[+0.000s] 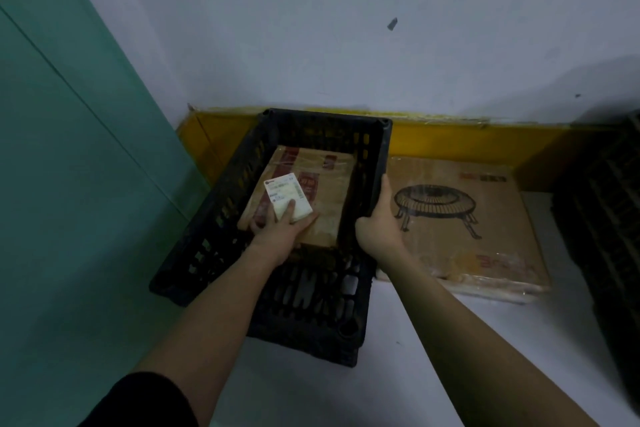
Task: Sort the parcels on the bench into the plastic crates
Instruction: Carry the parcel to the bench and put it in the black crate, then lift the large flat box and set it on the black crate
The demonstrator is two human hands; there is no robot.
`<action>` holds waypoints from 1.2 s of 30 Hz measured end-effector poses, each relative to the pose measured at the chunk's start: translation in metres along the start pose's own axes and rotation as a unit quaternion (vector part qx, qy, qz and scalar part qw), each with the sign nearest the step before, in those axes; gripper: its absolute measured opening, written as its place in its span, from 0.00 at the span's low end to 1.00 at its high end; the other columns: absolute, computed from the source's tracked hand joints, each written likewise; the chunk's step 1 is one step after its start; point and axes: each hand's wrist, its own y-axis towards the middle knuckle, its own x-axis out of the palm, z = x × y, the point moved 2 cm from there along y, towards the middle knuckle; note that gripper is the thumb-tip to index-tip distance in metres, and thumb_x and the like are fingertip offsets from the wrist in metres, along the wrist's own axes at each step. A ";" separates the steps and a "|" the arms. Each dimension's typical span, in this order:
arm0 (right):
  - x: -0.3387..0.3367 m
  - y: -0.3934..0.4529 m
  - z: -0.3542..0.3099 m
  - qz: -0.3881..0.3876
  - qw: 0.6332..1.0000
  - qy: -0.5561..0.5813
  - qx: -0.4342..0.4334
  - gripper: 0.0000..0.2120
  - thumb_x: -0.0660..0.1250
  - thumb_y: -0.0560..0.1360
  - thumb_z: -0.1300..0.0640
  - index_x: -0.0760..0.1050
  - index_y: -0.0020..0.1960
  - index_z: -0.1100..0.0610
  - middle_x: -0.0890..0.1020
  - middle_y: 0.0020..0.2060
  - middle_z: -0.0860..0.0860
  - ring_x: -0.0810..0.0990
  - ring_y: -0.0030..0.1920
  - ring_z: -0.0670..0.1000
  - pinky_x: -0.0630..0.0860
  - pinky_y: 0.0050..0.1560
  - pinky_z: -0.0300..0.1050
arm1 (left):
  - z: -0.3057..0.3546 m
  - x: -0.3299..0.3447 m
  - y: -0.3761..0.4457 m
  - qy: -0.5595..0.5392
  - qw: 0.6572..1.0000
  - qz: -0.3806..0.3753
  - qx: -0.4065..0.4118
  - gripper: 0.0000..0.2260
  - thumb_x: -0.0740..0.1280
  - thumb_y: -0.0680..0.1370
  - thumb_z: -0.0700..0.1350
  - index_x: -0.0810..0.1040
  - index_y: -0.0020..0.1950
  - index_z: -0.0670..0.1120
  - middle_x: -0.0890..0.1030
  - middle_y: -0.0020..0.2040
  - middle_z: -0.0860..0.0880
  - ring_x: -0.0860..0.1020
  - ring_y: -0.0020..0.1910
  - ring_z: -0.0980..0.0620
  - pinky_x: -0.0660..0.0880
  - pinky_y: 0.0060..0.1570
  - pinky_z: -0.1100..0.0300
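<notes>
A black plastic crate (214, 229) stands on the white bench, tilted toward me. Inside it lies a brown cardboard parcel (332, 191) with red tape. My left hand (280, 229) reaches into the crate and holds a small white parcel (287, 196) with a printed label, thumb on top, just above the brown parcel. My right hand (379, 218) grips the crate's right wall, fingers curled over its rim.
A large flat cardboard box (485, 218) printed with a round table drawing lies on the bench right of the crate. Another dark crate (609, 211) sits at the right edge. A yellow strip (450, 139) runs along the white wall; a green wall stands at left.
</notes>
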 end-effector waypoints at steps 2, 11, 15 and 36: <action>0.001 0.001 -0.001 0.001 1.000 0.002 -0.004 0.46 0.59 0.79 0.69 0.34 0.80 0.42 0.79 0.43 0.58 0.78 0.40 0.63 0.74 0.35 0.55 | 0.000 0.000 0.002 -0.004 1.000 -0.001 -0.001 0.34 0.55 0.84 0.42 0.39 0.75 0.72 0.32 0.80 0.51 0.36 0.77 0.32 0.51 0.69 0.27; 0.001 0.004 0.001 0.005 1.000 0.006 -0.006 0.45 0.59 0.79 0.69 0.34 0.79 0.41 0.78 0.40 0.56 0.76 0.38 0.60 0.70 0.34 0.50 | 0.004 -0.001 -0.002 -0.042 0.999 -0.015 -0.006 0.38 0.62 0.78 0.48 0.41 0.76 0.72 0.33 0.80 0.53 0.35 0.77 0.34 0.45 0.69 0.27; -0.001 0.004 0.000 -0.012 1.000 -0.003 -0.012 0.44 0.60 0.81 0.66 0.33 0.79 0.41 0.80 0.48 0.59 0.79 0.41 0.64 0.72 0.37 0.52 | -0.001 -0.020 -0.002 -0.110 0.993 -0.048 0.005 0.36 0.59 0.75 0.45 0.49 0.77 0.70 0.37 0.81 0.53 0.42 0.79 0.36 0.58 0.72 0.36; -0.223 -0.011 0.052 0.239 0.961 -0.119 -0.076 0.15 0.62 0.81 0.52 0.71 0.67 0.53 0.77 0.56 0.49 0.77 0.49 0.49 0.77 0.44 0.45 | 0.212 -0.122 -0.056 -0.471 0.844 0.248 0.063 0.15 0.62 0.82 0.46 0.73 0.69 0.49 0.77 0.63 0.48 0.77 0.52 0.50 0.76 0.53 0.54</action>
